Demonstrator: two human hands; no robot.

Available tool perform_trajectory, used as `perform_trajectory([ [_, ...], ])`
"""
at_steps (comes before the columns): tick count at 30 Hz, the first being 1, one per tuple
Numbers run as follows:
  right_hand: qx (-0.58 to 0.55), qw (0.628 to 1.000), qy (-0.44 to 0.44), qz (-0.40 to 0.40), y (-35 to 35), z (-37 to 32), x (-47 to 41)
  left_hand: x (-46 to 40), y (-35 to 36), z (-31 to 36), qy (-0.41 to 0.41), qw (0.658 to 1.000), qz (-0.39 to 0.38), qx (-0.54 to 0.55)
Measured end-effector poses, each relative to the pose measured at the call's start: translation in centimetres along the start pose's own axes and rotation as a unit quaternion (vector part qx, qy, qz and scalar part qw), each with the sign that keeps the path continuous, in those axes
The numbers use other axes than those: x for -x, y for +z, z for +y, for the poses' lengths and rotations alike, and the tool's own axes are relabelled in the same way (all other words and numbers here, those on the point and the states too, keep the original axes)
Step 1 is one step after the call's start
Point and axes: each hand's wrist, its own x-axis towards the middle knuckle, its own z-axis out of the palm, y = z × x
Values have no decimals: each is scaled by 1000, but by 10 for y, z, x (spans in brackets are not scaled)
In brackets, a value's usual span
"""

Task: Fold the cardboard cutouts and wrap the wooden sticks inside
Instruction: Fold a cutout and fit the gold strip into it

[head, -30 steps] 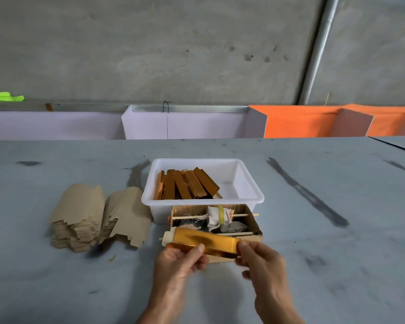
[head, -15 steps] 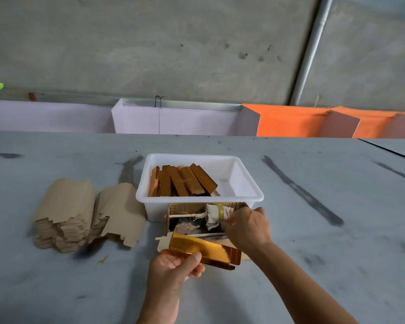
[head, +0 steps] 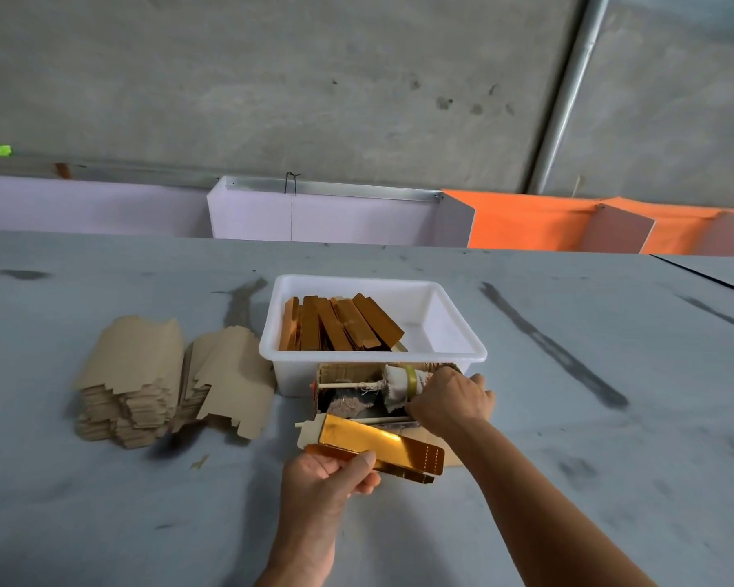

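My left hand (head: 329, 480) pinches a partly folded gold cardboard cutout (head: 378, 444) by its near left corner, just above the table. My right hand (head: 452, 396) reaches into a small brown cardboard box (head: 335, 374) and its curled fingers close on a thin wooden stick (head: 388, 418) lying there. Another stick (head: 344, 385) wrapped in white cloth and yellow tape (head: 403, 381) lies across the box. Flat brown cutouts (head: 145, 374) are stacked at the left. Several folded gold packets (head: 340, 324) lie in a white plastic tub (head: 454, 332).
The grey table (head: 611, 417) stretches wide to the right and toward me. Lilac (head: 314, 218) and orange (head: 547, 222) panels stand along its far edge under a concrete wall. A small cardboard scrap (head: 199, 461) lies near the stack.
My right hand let go of the gold cutout and moved forward into the brown box onto a stick. My left hand keeps hold of the cutout, now tilted.
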Motion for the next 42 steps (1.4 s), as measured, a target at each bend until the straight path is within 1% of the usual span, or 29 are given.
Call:
perform_trajectory([
  [12, -28, 999, 5, 32, 4, 3, 1, -1, 1, 1, -6, 1000, 8, 12],
  [16, -50, 998, 8, 23, 1, 4, -2, -2, 1, -1, -7, 1000, 10, -1],
  [21, -108, 994, 15, -5, -7, 0, -7, -3, 3, -3, -1, 1000, 8, -25],
  [25, -102, 995, 2, 0, -12, -3, -9, -2, 5, -3, 15, 999, 7, -34],
  [29, -108, 994, 12, 1, -16, -4, -6, -2, 6, -5, 27, 999, 6, -38],
  [34, -123, 992, 15, -36, -24, -4, -2, -5, 8, -10, 27, 999, 16, -38],
  [42, -246, 966, 55, -47, -23, 1, -2, -4, 9, -10, 34, 998, 26, -52],
])
